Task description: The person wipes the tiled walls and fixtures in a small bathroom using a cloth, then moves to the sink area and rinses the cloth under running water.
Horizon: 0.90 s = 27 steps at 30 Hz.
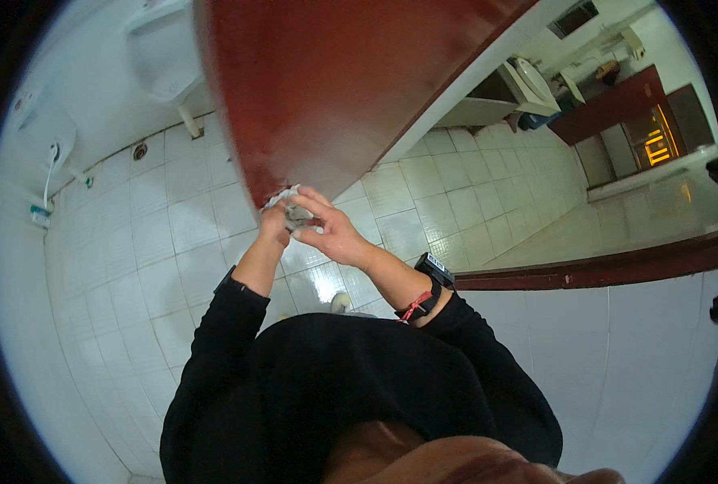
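Note:
A crumpled pale cloth (301, 214) is bunched between my two hands, beside the lower edge of a reddish-brown door (335, 89). My left hand (273, 226) is closed on the cloth's left side, its fingers partly hidden behind the bundle. From the right, my right hand (336, 235) curves around the same cloth, with the fingertips at its top and the thumb below. Whether the cloth touches the door cannot be told. A black strap with a small black device (434, 270) and a red cord sit on my right wrist.
Two white urinals (164, 60) hang on the left wall, above a floor drain (139, 151). White tiles (189, 222) cover the floor. To the right, a dark red door frame (593, 270) borders the doorway; beyond it stands a washbasin (534, 79).

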Tool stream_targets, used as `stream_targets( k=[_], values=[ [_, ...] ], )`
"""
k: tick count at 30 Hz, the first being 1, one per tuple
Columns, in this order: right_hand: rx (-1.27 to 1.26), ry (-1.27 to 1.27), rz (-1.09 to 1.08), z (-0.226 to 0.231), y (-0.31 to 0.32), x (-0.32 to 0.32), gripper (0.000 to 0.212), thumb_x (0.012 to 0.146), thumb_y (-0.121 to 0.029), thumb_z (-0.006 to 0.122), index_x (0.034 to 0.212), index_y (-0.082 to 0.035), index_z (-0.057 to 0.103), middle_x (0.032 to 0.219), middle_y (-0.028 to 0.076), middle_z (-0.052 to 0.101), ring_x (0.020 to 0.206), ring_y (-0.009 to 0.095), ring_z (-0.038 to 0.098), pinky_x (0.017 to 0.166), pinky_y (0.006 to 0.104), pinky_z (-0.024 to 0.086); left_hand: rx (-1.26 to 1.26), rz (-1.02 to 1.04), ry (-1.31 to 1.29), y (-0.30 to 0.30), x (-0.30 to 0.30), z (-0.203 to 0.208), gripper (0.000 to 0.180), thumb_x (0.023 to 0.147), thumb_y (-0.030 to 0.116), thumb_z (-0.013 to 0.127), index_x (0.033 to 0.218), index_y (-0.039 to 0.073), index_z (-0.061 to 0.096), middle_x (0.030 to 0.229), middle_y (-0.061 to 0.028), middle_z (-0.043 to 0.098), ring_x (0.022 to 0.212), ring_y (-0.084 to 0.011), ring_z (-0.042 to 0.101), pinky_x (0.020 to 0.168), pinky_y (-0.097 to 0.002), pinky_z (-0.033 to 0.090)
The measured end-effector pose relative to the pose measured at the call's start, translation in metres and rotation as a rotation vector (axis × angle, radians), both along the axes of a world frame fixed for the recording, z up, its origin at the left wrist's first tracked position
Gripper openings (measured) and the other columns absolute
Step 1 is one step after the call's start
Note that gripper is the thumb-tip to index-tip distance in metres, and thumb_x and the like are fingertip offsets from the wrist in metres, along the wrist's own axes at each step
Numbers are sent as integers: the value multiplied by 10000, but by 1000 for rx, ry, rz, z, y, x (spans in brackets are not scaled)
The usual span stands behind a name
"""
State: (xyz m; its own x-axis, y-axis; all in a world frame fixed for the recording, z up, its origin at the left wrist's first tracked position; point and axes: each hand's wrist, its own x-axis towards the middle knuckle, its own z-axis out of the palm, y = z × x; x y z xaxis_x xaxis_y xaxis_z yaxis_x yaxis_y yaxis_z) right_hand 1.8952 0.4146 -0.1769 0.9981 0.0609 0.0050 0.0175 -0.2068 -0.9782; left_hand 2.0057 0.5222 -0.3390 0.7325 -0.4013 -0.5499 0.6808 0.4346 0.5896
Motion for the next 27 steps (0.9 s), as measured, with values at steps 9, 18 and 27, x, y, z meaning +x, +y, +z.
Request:
stream_targets(
  k=[9,18,27],
  values=[
    [147,179,-444,-66,-190,11,411,865,-27,624,1272,-14,568,1237,111,605,1121,189,571,957,301,452,-200,64,16,-10,42,-5,325,899,55,497,1203,-37,569,1167,-153,624,1065,-306,599,960,-432,480],
    [-372,42,-559,-65,-384,23,584,833,-149,664,1363,-31,450,1322,202,512,1239,319,491,1031,387,392,139,259,163,9,151,-17,340,833,108,442,1090,-39,607,1038,-178,662,924,-343,643,848,-484,530],
    [-469,-137,-1187,-56,-653,4,762,807,-196,674,1427,32,294,1444,285,329,1360,404,301,1128,422,259,385,474,-130,32,231,-72,373,918,305,446,1134,29,575,982,-128,645,785,-296,628,610,-451,538]
  ],
)
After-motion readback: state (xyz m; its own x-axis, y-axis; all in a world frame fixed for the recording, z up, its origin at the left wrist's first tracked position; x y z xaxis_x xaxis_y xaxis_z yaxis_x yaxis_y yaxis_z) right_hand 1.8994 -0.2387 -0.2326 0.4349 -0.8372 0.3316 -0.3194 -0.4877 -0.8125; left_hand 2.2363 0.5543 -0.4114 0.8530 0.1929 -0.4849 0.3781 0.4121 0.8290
